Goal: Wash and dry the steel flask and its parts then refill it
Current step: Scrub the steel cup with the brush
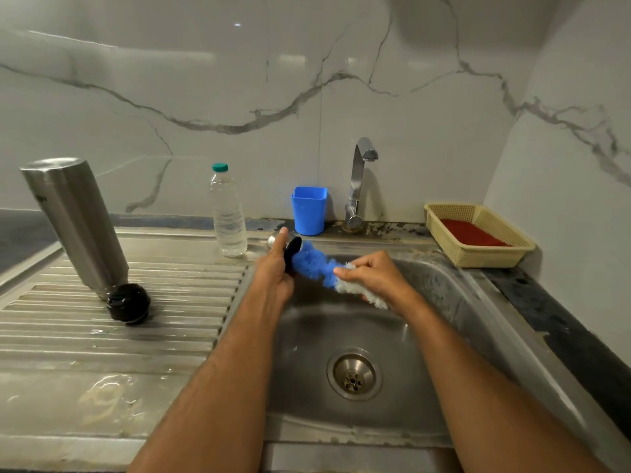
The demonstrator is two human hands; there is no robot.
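While I am leaning over the sink [444, 302], my left hand [273, 271] is gripping a small black flask part [293, 251], thumb sticking up. My right hand [370, 275] is pinching a blue and white fluffy cloth [316, 264] against that part. The steel flask [73, 220] is standing upside down, tilted, on the ribbed drainboard [136, 336], touching the black cap [128, 303]. A water bottle [228, 213] is standing nearby.
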